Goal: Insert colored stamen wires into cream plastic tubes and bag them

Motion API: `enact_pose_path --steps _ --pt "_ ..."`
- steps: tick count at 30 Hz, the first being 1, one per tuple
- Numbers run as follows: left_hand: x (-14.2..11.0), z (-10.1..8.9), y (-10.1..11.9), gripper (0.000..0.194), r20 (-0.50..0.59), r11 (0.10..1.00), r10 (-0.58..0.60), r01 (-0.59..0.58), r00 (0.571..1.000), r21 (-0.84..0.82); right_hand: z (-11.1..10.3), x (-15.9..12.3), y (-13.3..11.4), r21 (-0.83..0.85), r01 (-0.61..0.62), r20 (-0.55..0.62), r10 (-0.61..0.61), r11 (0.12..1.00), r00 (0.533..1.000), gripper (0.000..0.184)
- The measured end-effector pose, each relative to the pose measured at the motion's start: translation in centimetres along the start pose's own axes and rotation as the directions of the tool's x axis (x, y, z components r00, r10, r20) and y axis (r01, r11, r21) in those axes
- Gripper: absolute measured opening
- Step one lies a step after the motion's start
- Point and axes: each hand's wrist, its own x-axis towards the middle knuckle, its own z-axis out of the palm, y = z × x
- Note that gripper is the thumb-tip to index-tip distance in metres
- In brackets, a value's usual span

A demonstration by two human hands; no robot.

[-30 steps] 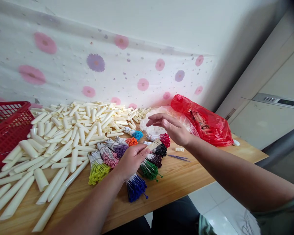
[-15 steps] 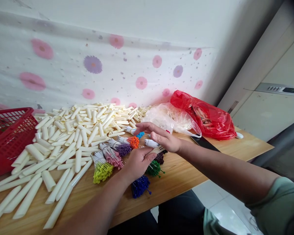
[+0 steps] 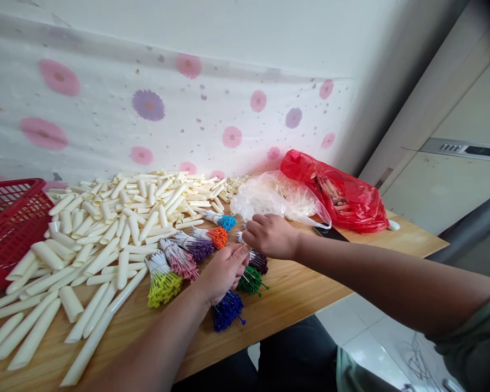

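Observation:
My left hand (image 3: 224,272) is closed, thumb pressed against the fingers, above the bundles on the table. My right hand (image 3: 271,237) is a closed fist meeting its fingertips; what they pinch is hidden. Around them lie tied bundles of thin white stems with coloured tips: a yellow-green bundle (image 3: 164,284), a pink bundle (image 3: 179,260), a purple bundle (image 3: 196,246), an orange bundle (image 3: 214,236) and a light blue bundle (image 3: 222,220). Close under my hands are a dark maroon bundle (image 3: 258,262), a green bundle (image 3: 251,281) and a dark blue bundle (image 3: 227,311).
A large heap of cream plastic tubes (image 3: 122,218) covers the left of the wooden table (image 3: 286,291). A red basket (image 3: 14,234) stands at far left. Behind my right hand lie a clear plastic bag (image 3: 265,196), a red plastic bag (image 3: 351,201) and a dark phone-like slab (image 3: 330,234).
My right hand, earlier spread open above the left, has closed and come down to its fingertips. Pale thin pieces seen earlier in my left hand are now hidden. The view shifted slightly.

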Motion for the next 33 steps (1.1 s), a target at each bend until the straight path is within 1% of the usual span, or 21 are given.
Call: enact_pose_path --steps 1,2,3,5,6,7,8,10,11,12,13,15,16,17,18,20,22,24,28,31,33 --pt "0.0 0.2 0.0 0.039 -0.048 0.989 0.059 -0.052 0.997 0.136 -0.1 0.6 -0.1 0.010 -0.029 0.091 0.028 1.000 0.995 0.030" --pt "-0.1 0.3 -0.1 0.036 -0.092 0.948 0.143 -0.110 0.986 0.298 -0.3 1.3 -0.2 0.026 -0.042 0.175 0.037 0.999 0.984 0.024" --pt "-0.1 0.4 -0.1 0.033 -0.123 0.874 0.232 -0.151 0.965 0.462 -0.7 1.8 -0.2 0.048 -0.040 0.242 0.027 0.998 0.970 0.017" --pt "-0.1 0.3 0.0 0.026 -0.151 0.693 0.358 -0.154 0.922 0.704 -1.4 2.2 0.0 0.075 -0.026 0.300 0.003 0.997 0.954 0.014" --pt "-0.1 0.1 0.1 0.024 -0.169 0.637 0.390 -0.133 0.905 0.759 -1.7 2.1 0.0 0.074 -0.029 0.295 0.006 0.997 0.956 0.016" --pt "-0.1 0.0 0.2 0.025 -0.190 0.620 0.410 -0.120 0.892 0.776 -2.0 1.9 0.1 0.062 -0.037 0.266 0.019 0.997 0.964 0.017" --pt "-0.2 -0.2 0.4 0.028 -0.199 0.632 0.418 -0.127 0.886 0.765 -2.2 1.7 0.1 0.037 -0.039 0.210 0.031 0.999 0.977 0.021" --pt "-0.2 -0.5 0.7 0.037 -0.169 0.691 0.422 -0.195 0.891 0.696 -2.4 1.3 0.0 -0.028 -0.015 0.078 0.017 0.999 0.997 0.033" --pt "-0.2 -0.6 0.9 0.040 -0.144 0.708 0.420 -0.224 0.896 0.670 -2.4 1.3 0.0 -0.051 0.008 0.051 -0.005 0.999 0.999 0.038" --pt "-0.2 -0.7 0.9 0.040 -0.134 0.706 0.418 -0.229 0.898 0.670 -2.3 1.6 0.0 -0.063 0.027 0.064 -0.023 0.998 0.998 0.038" --pt "-0.1 -0.7 1.0 0.039 -0.136 0.688 0.417 -0.215 0.899 0.693 -2.2 2.0 0.1 -0.060 0.040 0.114 -0.033 0.997 0.993 0.033" --pt "-0.1 -0.8 0.9 0.034 -0.168 0.608 0.432 -0.149 0.886 0.780 -2.1 3.2 0.3 -0.021 0.054 0.254 -0.047 0.998 0.966 0.019" --pt "0.0 -0.9 0.8 0.031 -0.185 0.566 0.445 -0.115 0.876 0.816 -2.2 3.8 0.4 -0.002 0.068 0.299 -0.064 0.998 0.952 0.014" --pt "0.1 -1.0 0.7 0.029 -0.200 0.540 0.456 -0.092 0.867 0.836 -2.3 4.3 0.5 0.010 0.080 0.316 -0.079 0.997 0.945 0.014" --pt "0.1 -1.2 0.7 0.028 -0.220 0.543 0.465 -0.081 0.858 0.836 -2.6 4.6 0.6 0.007 0.086 0.299 -0.084 0.996 0.950 0.015" --pt "0.1 -1.8 0.9 0.031 -0.265 0.627 0.472 -0.109 0.841 0.771 -3.2 4.9 0.6 -0.029 0.067 0.200 -0.060 0.997 0.978 0.020" --pt "0.1 -2.3 1.2 0.037 -0.283 0.723 0.466 -0.175 0.838 0.669 -3.7 4.9 0.5 -0.077 0.026 0.062 -0.022 0.997 0.998 0.033" --pt "0.1 -2.7 1.5 0.039 -0.288 0.728 0.462 -0.174 0.839 0.663 -3.9 5.0 0.3 -0.096 -0.016 0.020 0.018 0.995 1.000 0.037" --pt "0.3 -2.5 1.6 0.034 -0.332 0.605 0.458 -0.016 0.825 0.796 -3.3 6.2 0.1 -0.065 -0.072 0.147 0.081 0.995 0.986 0.023" --pt "0.1 -2.1 1.2 0.032 -0.342 0.557 0.454 0.037 0.823 0.830 -2.8 6.8 -0.2 -0.042 -0.060 0.212 0.067 0.997 0.975 0.013" --pt "-0.9 -2.0 0.9 0.030 -0.344 0.532 0.455 0.059 0.821 0.845 -3.0 6.8 -0.8 -0.020 -0.027 0.240 0.031 0.999 0.970 0.010"
